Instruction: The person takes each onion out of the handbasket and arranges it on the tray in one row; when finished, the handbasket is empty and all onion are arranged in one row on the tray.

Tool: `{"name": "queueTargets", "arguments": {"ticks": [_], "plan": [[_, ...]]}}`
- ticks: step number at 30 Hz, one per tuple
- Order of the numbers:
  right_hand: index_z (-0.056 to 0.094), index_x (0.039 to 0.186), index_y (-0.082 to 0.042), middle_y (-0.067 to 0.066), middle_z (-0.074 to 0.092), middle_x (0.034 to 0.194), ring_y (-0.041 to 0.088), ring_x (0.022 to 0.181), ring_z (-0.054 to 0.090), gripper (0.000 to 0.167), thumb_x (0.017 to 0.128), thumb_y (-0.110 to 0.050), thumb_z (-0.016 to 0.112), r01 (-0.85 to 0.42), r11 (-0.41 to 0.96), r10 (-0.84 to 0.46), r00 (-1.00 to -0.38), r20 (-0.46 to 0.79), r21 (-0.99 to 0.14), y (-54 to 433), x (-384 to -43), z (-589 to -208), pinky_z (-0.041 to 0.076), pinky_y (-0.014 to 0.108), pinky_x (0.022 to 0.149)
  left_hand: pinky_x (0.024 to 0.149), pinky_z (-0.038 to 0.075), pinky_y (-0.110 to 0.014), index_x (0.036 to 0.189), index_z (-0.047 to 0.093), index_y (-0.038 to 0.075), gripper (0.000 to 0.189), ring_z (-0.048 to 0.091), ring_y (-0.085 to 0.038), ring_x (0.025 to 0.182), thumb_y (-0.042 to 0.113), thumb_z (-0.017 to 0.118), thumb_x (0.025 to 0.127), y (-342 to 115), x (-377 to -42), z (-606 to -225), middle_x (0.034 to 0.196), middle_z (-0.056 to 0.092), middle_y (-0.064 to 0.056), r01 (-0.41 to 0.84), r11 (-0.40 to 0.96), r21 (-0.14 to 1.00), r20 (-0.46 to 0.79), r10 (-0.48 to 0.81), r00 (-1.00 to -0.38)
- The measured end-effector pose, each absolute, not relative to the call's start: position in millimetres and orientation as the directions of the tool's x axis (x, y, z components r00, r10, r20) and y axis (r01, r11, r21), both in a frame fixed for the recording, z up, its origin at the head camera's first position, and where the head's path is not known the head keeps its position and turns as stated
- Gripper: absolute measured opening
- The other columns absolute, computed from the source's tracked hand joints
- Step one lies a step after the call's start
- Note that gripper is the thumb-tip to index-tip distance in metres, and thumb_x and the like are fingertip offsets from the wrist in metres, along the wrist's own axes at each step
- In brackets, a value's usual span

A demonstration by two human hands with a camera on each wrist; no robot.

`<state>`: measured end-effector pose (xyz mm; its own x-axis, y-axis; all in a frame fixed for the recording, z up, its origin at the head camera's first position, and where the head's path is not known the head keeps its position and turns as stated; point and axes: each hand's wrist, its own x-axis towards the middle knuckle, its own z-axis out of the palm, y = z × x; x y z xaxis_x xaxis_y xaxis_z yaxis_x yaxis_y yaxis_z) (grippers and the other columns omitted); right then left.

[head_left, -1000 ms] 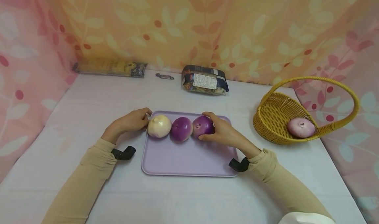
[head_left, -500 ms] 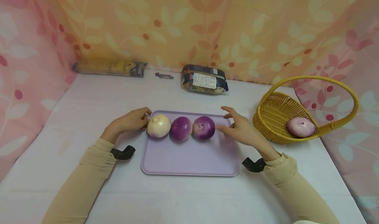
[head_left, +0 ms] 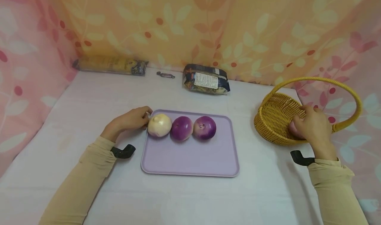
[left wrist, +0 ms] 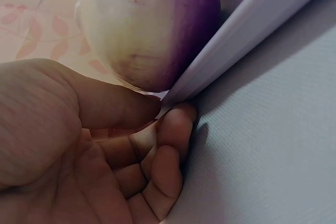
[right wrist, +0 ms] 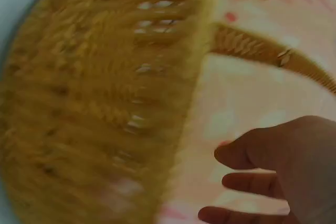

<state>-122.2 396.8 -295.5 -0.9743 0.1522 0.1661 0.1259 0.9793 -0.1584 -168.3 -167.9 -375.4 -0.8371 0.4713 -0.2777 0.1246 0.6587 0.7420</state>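
Swinging away from the lilac tray, where it was half a second ago, the right hand is now reaching over the wicker basket, its thumb covering part of the pinkish bulb that is lying inside. In the blurred right wrist view its fingers are spreading loosely, separate from one another; whether they are touching the bulb cannot be told. The left hand is keeping its place, pinching the tray's left rim between thumb and fingers.

Three bulbs are still sitting in a row along the tray's far half: the cream bulb, shading to purple underneath, then the middle purple bulb and the right purple bulb. Their round, smooth skins are catching glossy highlights. The tray is showing a smooth surface, rounded corners and a thin raised lip, resting on white cloth. Ribbed, golden-brown weave is forming the basket's wall, and a tightly wrapped handle is arching above it.
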Motion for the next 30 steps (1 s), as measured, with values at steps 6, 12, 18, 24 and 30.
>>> {"name": "queueTargets", "arguments": {"ticks": [6, 12, 18, 24, 30], "plan": [[0.051, 0.129, 0.002, 0.040, 0.048, 0.116, 0.061, 0.097, 0.047, 0.048, 0.092, -0.028, 0.046, 0.121, 0.991, 0.121, -0.993, -0.002, -0.053, 421, -121, -319, 0.040, 0.069, 0.071, 0.066, 0.043, -0.028, 0.133, 0.043, -0.009, 0.041, 0.053, -0.017, 0.071, 0.001, 0.040, 0.094, -169, -169, -376, 0.079, 0.061, -0.010, 0.121, 0.671, 0.732, -0.288, 0.465, -0.837], [0.049, 0.128, 0.001, 0.038, 0.045, 0.120, 0.065, 0.097, 0.044, 0.045, 0.097, -0.030, 0.041, 0.129, 0.992, 0.129, -0.991, -0.039, -0.010, 424, -124, -324, 0.037, 0.073, 0.071, 0.066, 0.043, -0.028, 0.133, 0.043, -0.009, 0.040, 0.052, -0.018, 0.071, 0.002, 0.040, 0.094, -169, -168, -377, 0.078, 0.060, -0.010, 0.121, 0.661, 0.741, -0.278, 0.465, -0.841], [0.042, 0.136, -0.001, 0.044, 0.040, 0.119, 0.067, 0.096, 0.042, 0.054, 0.095, -0.035, 0.050, 0.134, 0.991, 0.133, -0.991, -0.019, -0.029, 426, -118, -326, 0.038, 0.074, 0.070, 0.064, 0.042, -0.028, 0.132, 0.043, -0.010, 0.040, 0.052, -0.017, 0.070, 0.001, 0.040, 0.093, -166, -168, -379, 0.078, 0.060, -0.009, 0.126, 0.658, 0.743, -0.285, 0.480, -0.830], [0.035, 0.151, -0.010, 0.046, 0.030, 0.129, 0.058, 0.112, 0.034, 0.066, 0.093, -0.037, 0.052, 0.113, 0.954, 0.151, -0.981, 0.120, -0.278, 401, -106, -303, 0.037, 0.073, 0.077, 0.065, 0.042, -0.028, 0.131, 0.044, -0.009, 0.040, 0.052, -0.017, 0.070, 0.001, 0.040, 0.093, -165, -170, -378, 0.078, 0.060, -0.009, 0.144, 0.659, 0.738, -0.272, 0.486, -0.830], [0.031, 0.143, -0.002, 0.030, 0.042, 0.129, 0.018, 0.099, 0.050, 0.065, 0.090, -0.022, 0.064, -0.093, 0.865, -0.003, -0.984, 0.179, -0.493, 345, -101, -279, 0.046, 0.014, 0.077, 0.066, 0.043, -0.029, 0.131, 0.044, -0.010, 0.040, 0.052, -0.017, 0.070, 0.000, 0.040, 0.093, -167, -169, -377, 0.077, 0.061, -0.010, 0.133, 0.660, 0.739, -0.271, 0.473, -0.838]]}}
